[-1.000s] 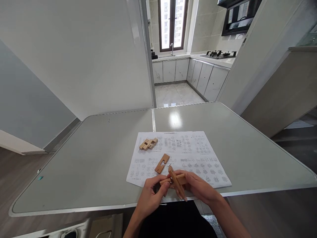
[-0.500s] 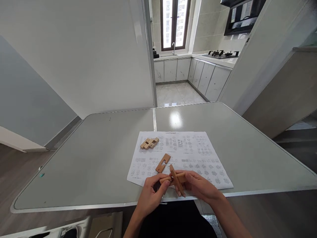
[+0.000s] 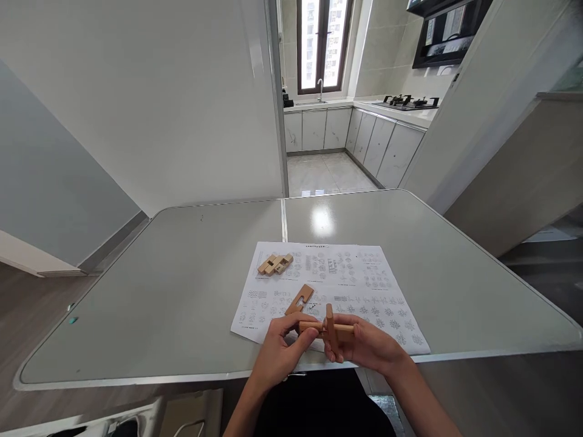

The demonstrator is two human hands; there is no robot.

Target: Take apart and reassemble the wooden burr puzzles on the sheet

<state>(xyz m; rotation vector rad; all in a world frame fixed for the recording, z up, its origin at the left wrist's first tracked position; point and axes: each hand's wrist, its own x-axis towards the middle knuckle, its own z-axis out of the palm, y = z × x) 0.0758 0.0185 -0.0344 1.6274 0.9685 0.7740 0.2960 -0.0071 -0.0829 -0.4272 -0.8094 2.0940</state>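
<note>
Between my hands, just above the table's near edge, are wooden puzzle pieces that cross each other. My left hand (image 3: 285, 343) pinches the left end of a wooden bar (image 3: 310, 326) between thumb and fingers. An upright flat wooden piece (image 3: 331, 332) crosses that bar, and my right hand (image 3: 364, 341) grips it and the bar's right part from below and the side. How the pieces interlock is partly hidden by my fingers. Just beyond my left hand a flat notched wooden piece (image 3: 297, 300) lies on the printed instruction sheet (image 3: 364, 273).
Several light wooden blocks (image 3: 275, 264) sit together on the sheet's upper left. The pale table (image 3: 182, 291) has a metal rim, and a small green bit (image 3: 73, 320) lies near its left edge. Beyond it is a kitchen with a gas hob (image 3: 407, 102).
The crossing piece has turned from a slant to nearly upright, and the bar now lies closer to level. My hands have shifted slightly to the right.
</note>
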